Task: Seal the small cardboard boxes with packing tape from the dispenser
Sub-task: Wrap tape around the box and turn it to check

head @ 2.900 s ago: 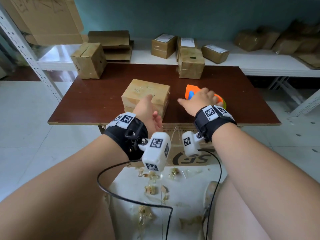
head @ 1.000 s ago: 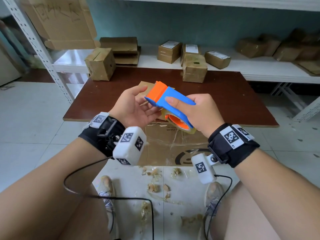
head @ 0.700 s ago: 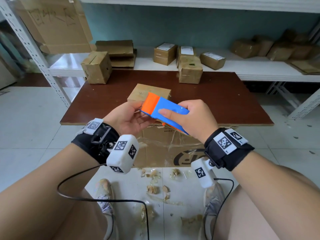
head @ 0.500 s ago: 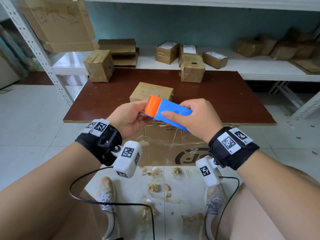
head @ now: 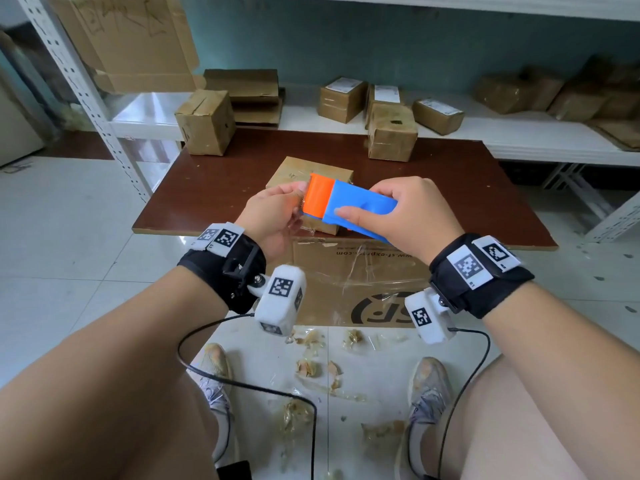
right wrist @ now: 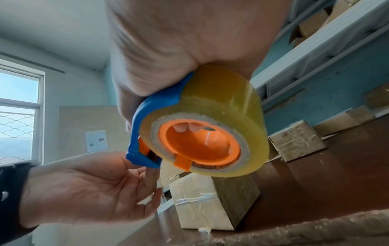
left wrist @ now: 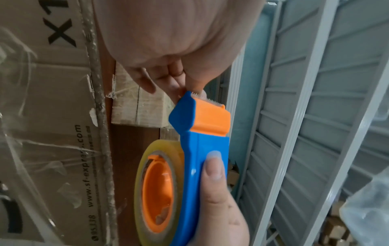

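My right hand (head: 405, 216) grips the blue and orange tape dispenser (head: 349, 206) by its blue body, held in the air over the table's front edge. The yellowish tape roll (right wrist: 221, 116) hangs under it. My left hand (head: 273, 216) reaches the orange cutter end (left wrist: 210, 116), and its thumb and fingertips pinch the tape end at the toothed blade. A small cardboard box (head: 298, 171) stands on the brown table (head: 207, 188) just behind the hands, partly hidden by them. Tape strips cross the box's side (right wrist: 210, 199).
Two more small boxes (head: 204, 126) (head: 391, 133) stand at the table's back edge. Behind them a white shelf (head: 519, 133) carries several boxes. A large printed carton (head: 356, 289) leans under the table front. Tape scraps (head: 311, 365) and cables lie by my feet.
My right hand lifted the dispenser off the table and brought it toward me. It has tilted flatter, and my left hand moved from under it to pinching at the orange cutter end.
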Demonstrator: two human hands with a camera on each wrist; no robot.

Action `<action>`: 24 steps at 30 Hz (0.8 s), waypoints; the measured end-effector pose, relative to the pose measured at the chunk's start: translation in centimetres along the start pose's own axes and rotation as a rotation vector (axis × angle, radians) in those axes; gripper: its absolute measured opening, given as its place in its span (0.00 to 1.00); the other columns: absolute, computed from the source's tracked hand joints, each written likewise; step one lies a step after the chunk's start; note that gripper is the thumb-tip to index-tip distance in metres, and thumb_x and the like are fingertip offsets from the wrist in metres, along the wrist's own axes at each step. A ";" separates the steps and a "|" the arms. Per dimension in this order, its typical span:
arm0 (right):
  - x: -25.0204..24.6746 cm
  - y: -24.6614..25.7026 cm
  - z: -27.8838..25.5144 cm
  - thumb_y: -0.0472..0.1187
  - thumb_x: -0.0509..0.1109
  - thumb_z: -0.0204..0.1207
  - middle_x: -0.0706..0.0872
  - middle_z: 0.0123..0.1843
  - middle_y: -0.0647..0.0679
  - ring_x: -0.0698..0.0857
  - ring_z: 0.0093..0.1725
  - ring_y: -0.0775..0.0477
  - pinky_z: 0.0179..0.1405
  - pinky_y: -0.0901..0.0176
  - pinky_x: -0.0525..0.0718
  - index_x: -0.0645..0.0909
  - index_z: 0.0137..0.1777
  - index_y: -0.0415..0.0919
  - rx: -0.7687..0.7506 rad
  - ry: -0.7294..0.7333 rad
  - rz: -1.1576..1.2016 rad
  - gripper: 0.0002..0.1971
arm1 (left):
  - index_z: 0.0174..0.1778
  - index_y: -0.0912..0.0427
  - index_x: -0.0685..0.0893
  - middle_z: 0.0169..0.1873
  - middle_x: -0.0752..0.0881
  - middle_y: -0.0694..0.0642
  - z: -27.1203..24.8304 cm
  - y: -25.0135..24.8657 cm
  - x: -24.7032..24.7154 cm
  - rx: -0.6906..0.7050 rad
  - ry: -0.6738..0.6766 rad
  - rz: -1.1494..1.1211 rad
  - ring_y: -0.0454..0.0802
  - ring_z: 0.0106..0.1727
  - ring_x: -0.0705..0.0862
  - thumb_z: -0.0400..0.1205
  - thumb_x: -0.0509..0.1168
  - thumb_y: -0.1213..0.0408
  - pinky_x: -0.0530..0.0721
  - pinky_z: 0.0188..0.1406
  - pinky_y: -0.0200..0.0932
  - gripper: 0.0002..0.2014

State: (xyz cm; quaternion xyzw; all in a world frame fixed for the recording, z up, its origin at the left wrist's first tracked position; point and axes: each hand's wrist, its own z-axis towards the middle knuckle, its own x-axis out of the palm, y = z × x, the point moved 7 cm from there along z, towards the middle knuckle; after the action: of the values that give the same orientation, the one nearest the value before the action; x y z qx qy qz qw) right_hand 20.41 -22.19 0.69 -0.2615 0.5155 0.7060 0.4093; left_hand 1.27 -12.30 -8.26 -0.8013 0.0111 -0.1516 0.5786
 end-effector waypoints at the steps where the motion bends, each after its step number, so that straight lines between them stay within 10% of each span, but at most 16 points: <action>1: 0.0 0.1 0.2 0.80 0.72 0.69 0.79 0.27 0.42 0.79 0.30 0.42 0.30 0.41 0.80 0.83 0.31 0.40 -0.015 0.001 0.000 0.37 | 0.65 0.59 0.91 0.45 0.85 0.59 0.4 0.0 -0.1 -0.009 -0.005 0.004 0.48 0.38 0.80 0.92 0.67 0.60 0.82 0.54 0.51 0.11; 7: -0.6 -1.3 0.2 0.76 0.73 0.72 0.85 0.31 0.52 0.83 0.33 0.49 0.33 0.45 0.82 0.88 0.36 0.48 -0.036 0.060 -0.070 0.29 | 0.51 0.49 0.89 0.37 0.92 0.42 1.7 -0.7 -2.4 -0.019 -0.088 0.025 0.36 0.39 0.86 0.93 0.66 0.58 0.76 0.40 0.41 0.08; 16: -3.2 -6.6 -0.9 0.69 0.79 0.71 0.91 0.38 0.50 0.88 0.40 0.45 0.41 0.41 0.87 0.92 0.41 0.47 0.049 0.121 -0.056 0.23 | 0.59 0.48 0.91 0.39 0.91 0.43 2.2 -3.3 -10.1 0.046 -0.228 0.052 0.34 0.29 0.83 0.91 0.69 0.55 0.73 0.33 0.37 0.07; 19: -4.6 -9.1 -1.5 0.63 0.82 0.72 0.92 0.40 0.54 0.89 0.42 0.49 0.42 0.44 0.87 0.93 0.43 0.48 0.117 0.129 -0.056 0.18 | 0.44 0.45 0.88 0.35 0.87 0.41 2.6 -4.8 -13.9 0.079 -0.295 0.043 0.38 0.32 0.80 0.93 0.64 0.55 0.73 0.37 0.38 0.12; 24: -6.1 -13.0 -2.7 0.62 0.85 0.70 0.92 0.39 0.53 0.87 0.40 0.49 0.36 0.54 0.81 0.92 0.39 0.49 0.225 0.097 -0.120 0.16 | 0.52 0.50 0.89 0.41 0.93 0.48 1.6 -6.1 -17.3 0.181 -0.461 -0.083 0.46 0.46 0.90 0.89 0.72 0.60 0.91 0.56 0.46 0.01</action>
State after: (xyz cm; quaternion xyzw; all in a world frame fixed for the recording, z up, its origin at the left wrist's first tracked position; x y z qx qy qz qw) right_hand 34.48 -24.92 -2.08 -0.2781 0.5939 0.6047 0.4520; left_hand -15.79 -5.43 -7.03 -0.7593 -0.1677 0.0109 0.6287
